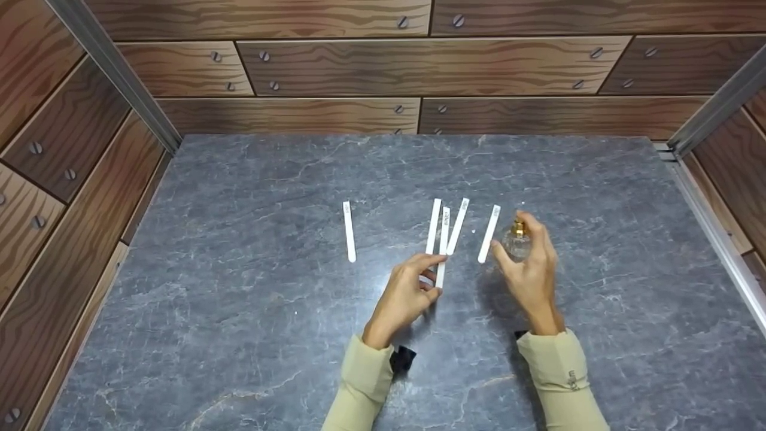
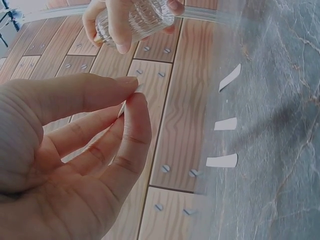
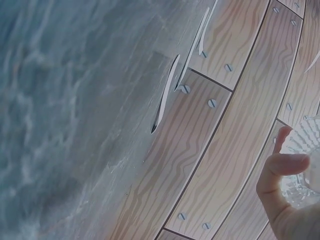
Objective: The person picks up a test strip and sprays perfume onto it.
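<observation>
In the head view my left hand (image 1: 407, 292) pinches a white perfume test strip (image 1: 444, 233) with small print at its far end. The left wrist view shows this strip (image 2: 121, 108) edge-on between thumb and fingertip. My right hand (image 1: 534, 272) holds a clear glass perfume bottle (image 1: 516, 244) with a gold spray top (image 1: 519, 226), its index finger over the top. Ribbed glass of the bottle (image 3: 298, 192) shows in the right wrist view. The bottle is to the right of the held strip, apart from it.
Other white strips lie on the grey marbled table (image 1: 239, 299): one far left (image 1: 349, 233), one left of the held strip (image 1: 433, 227), one just right of it (image 1: 458, 226), and one near the right thumb (image 1: 488, 234). Wood-patterned panels (image 1: 335, 66) stand behind and beside the table.
</observation>
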A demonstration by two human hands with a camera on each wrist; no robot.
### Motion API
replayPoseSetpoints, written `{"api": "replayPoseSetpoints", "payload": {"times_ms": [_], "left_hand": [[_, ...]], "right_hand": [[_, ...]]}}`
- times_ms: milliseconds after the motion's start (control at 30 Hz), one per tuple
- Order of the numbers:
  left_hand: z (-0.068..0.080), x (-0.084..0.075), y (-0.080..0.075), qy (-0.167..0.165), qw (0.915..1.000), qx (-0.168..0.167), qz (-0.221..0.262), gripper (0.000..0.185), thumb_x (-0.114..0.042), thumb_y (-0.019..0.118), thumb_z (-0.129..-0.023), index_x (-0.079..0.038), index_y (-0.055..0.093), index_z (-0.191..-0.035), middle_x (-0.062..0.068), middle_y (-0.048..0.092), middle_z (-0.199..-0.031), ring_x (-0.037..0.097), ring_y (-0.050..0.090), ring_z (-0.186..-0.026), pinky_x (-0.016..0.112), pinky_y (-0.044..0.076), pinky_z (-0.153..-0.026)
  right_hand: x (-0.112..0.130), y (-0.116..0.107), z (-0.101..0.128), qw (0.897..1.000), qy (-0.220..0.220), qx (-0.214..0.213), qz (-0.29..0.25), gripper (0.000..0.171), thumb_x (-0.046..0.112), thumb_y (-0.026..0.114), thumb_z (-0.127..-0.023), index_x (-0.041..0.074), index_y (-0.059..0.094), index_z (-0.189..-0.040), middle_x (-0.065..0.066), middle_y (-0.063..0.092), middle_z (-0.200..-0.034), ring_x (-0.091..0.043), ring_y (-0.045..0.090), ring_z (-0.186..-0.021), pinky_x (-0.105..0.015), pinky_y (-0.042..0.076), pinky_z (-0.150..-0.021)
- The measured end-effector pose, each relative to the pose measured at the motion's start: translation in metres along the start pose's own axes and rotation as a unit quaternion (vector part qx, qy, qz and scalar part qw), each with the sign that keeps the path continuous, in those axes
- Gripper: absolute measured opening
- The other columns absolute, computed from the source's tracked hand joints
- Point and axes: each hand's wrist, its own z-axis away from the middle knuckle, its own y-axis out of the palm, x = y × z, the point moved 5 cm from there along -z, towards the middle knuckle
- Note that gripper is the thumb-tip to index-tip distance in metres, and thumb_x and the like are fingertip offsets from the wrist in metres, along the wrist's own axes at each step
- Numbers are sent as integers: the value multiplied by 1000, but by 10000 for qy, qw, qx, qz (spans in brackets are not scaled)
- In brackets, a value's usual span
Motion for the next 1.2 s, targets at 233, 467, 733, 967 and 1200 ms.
{"api": "replayPoseSetpoints", "payload": {"times_ms": [233,467,733,967,1200], "left_hand": [[1,1,0,-13,10000,42,14,50,20,66,-83,9,61,-132,21,63,-125,25,67,-95,19,56,-77],[1,0,0,-43,10000,-18,74,51,22,65,-81,10,62,-131,20,64,-122,26,68,-93,19,57,-76],[0,0,5,-84,9999,148,-26,50,18,68,-84,7,62,-133,17,64,-123,21,67,-95,17,56,-76],[-5,2,-2,-185,9997,29,181,54,22,68,-80,11,60,-132,21,62,-125,27,68,-95,19,57,-77],[-10,4,-7,-294,9989,-47,361,59,24,69,-76,11,60,-133,22,62,-125,27,68,-95,20,58,-75]], "right_hand": [[-1,0,2,9999,-39,76,91,56,-13,79,-74,-6,56,-125,-28,64,-111,-36,61,-98,-25,45,-92],[-3,-1,2,10000,73,-13,62,58,-13,78,-74,-7,56,-127,-29,64,-112,-38,60,-101,-30,44,-96],[-2,1,1,9999,118,72,59,60,-12,80,-75,-7,56,-129,-30,63,-116,-40,60,-104,-32,44,-101],[-3,-3,1,9997,245,22,-14,62,-14,82,-73,-7,57,-129,-27,64,-117,-39,59,-104,-28,42,-101],[-6,-3,0,9996,286,0,-4,62,-13,83,-73,-6,57,-128,-26,64,-118,-37,60,-103,-27,42,-98]]}}
